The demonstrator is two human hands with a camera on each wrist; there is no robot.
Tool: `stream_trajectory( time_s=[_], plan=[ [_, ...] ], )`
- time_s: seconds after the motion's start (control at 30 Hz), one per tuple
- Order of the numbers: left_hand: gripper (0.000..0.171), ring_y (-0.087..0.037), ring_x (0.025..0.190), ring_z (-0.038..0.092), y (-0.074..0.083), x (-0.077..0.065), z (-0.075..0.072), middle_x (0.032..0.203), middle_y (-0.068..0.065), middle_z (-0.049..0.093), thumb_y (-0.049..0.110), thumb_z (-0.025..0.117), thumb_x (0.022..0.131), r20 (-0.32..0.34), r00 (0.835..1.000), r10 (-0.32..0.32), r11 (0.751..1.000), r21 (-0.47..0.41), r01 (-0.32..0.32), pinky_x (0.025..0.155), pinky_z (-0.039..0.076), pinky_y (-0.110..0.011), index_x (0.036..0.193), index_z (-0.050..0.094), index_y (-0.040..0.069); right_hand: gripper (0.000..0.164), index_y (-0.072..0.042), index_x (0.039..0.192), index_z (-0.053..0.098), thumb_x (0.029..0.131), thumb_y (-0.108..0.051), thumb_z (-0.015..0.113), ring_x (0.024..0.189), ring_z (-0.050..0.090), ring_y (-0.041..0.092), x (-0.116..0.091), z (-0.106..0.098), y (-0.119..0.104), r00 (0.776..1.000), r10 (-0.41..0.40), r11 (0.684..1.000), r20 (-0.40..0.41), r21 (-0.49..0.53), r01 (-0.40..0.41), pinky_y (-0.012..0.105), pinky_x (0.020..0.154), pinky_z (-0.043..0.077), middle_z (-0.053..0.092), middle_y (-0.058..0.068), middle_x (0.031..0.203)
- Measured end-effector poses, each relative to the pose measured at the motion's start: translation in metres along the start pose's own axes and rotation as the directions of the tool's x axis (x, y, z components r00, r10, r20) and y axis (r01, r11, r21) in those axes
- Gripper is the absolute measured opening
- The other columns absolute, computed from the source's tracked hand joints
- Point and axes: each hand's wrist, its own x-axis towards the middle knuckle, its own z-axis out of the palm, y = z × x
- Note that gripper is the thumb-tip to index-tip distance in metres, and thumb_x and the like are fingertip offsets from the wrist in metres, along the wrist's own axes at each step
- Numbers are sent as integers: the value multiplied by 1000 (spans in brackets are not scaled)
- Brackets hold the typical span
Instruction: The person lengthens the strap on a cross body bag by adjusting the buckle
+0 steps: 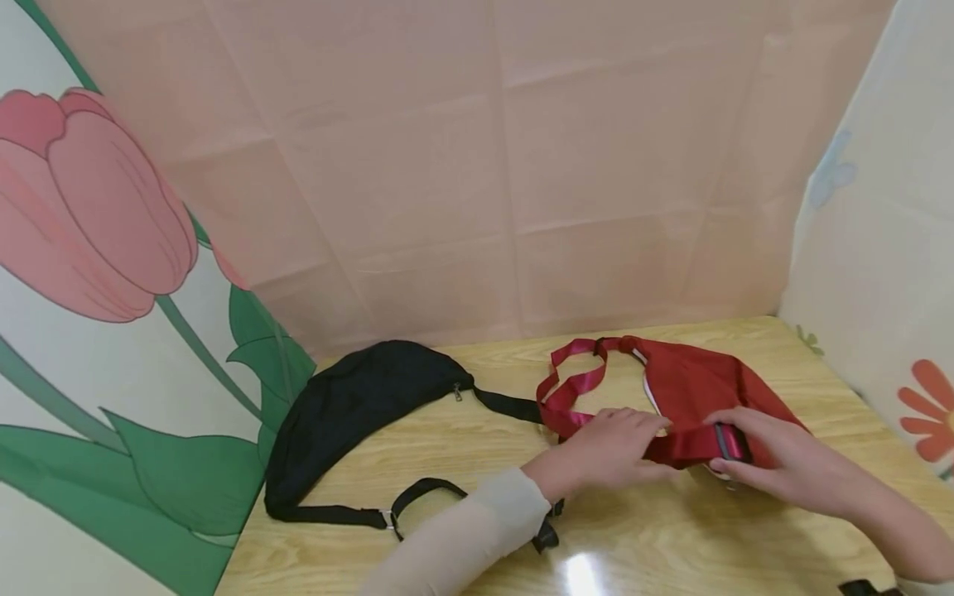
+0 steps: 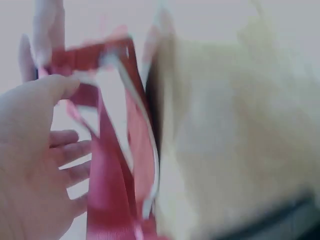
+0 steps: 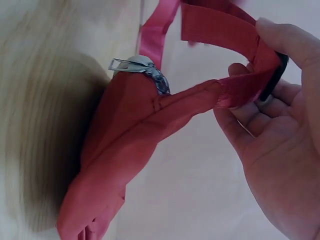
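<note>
A red waist bag (image 1: 689, 385) lies at the right of the wooden table, its zip pull (image 3: 125, 65) showing in the right wrist view. My right hand (image 1: 782, 463) pinches the black strap slider (image 1: 733, 443) between thumb and fingers, with red webbing threaded through it. To its left, my left hand (image 1: 607, 451) holds the red strap (image 1: 689, 447), thumb on one side and fingers on the other. In the blurred left wrist view, the thumb (image 2: 65, 87) overlaps the webbing. The rest of the strap loops behind the left hand.
A black waist bag (image 1: 373, 401) lies at the left of the table (image 1: 462, 447). Its black strap (image 1: 335, 515) runs under the left forearm, with a buckle (image 1: 546, 536) beside it. A pink sheet (image 1: 484, 165) hangs behind, and printed panels stand at both sides.
</note>
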Motion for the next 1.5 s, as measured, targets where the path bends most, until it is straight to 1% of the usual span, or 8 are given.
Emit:
stream_trajectory(
  time_s=[0.13, 0.27, 0.4, 0.63, 0.93, 1.17, 1.37, 1.5],
  plan=[
    [57, 7, 106, 52, 19, 9, 3, 122, 21, 57, 59, 56, 96, -50, 998, 48, 994, -95, -53, 91, 41, -15, 143, 48, 28, 51, -28, 121, 61, 79, -23, 89, 86, 54, -3, 2, 2, -2, 1000, -14, 1000, 2, 21, 13, 18, 66, 47, 61, -17, 106],
    [44, 7, 89, 51, 21, 8, 4, 107, 19, 59, 53, 58, 97, -112, 994, 21, 982, -186, -41, 76, 40, -10, 132, 55, 26, 53, -22, 121, 63, 76, -23, 90, 85, 55, -3, 4, 3, -2, 1000, -17, 999, -9, 27, 17, 15, 67, 45, 62, -15, 107],
    [49, 11, 95, 52, 14, 1, 1, 111, 22, 61, 56, 64, 92, -122, 992, -31, 964, -268, -3, 80, 40, -7, 132, 58, 28, 54, -18, 123, 63, 76, -23, 90, 86, 55, -2, 3, 3, -1, 1000, 12, 999, -8, 49, -11, 14, 68, 44, 63, -12, 109],
    [55, 12, 92, 51, 8, -7, -3, 110, 26, 61, 63, 68, 85, -132, 989, -73, 963, -268, 35, 79, 40, -8, 130, 61, 32, 54, -19, 128, 62, 80, -19, 87, 90, 60, 0, -4, 3, 0, 998, 58, 991, 14, 121, -60, 19, 69, 48, 65, -14, 108],
    [53, 7, 96, 49, 14, -5, -4, 114, 21, 56, 62, 67, 87, -154, 982, -107, 954, -295, 57, 80, 40, -10, 128, 59, 30, 55, -22, 133, 57, 85, -17, 83, 88, 62, 3, -11, -1, 4, 985, 167, 968, 53, 181, -174, 22, 68, 49, 68, -11, 106],
    [48, 5, 94, 46, 18, -2, -3, 113, 18, 56, 57, 62, 94, -200, 978, -54, 951, -310, -11, 74, 38, -8, 132, 58, 27, 59, -20, 129, 62, 76, -15, 89, 91, 61, -1, -12, 1, 9, 994, 106, 985, -6, 135, -104, 16, 70, 47, 69, -13, 107],
    [51, 5, 101, 45, 19, -3, -6, 118, 20, 55, 56, 61, 96, -192, 980, -45, 945, -328, -21, 78, 38, -9, 138, 54, 29, 65, -20, 128, 66, 70, -11, 92, 95, 59, -3, -11, 1, 10, 998, 13, 997, -69, 81, -8, 8, 76, 43, 66, -13, 114],
    [49, 6, 109, 46, 18, -4, -7, 123, 20, 57, 56, 60, 97, -212, 977, -33, 958, -285, -30, 85, 37, -9, 137, 55, 29, 67, -22, 127, 67, 67, -8, 93, 96, 59, -4, -11, 1, 10, 996, 10, 997, -90, 76, -3, 6, 80, 42, 67, -14, 116]
  ],
)
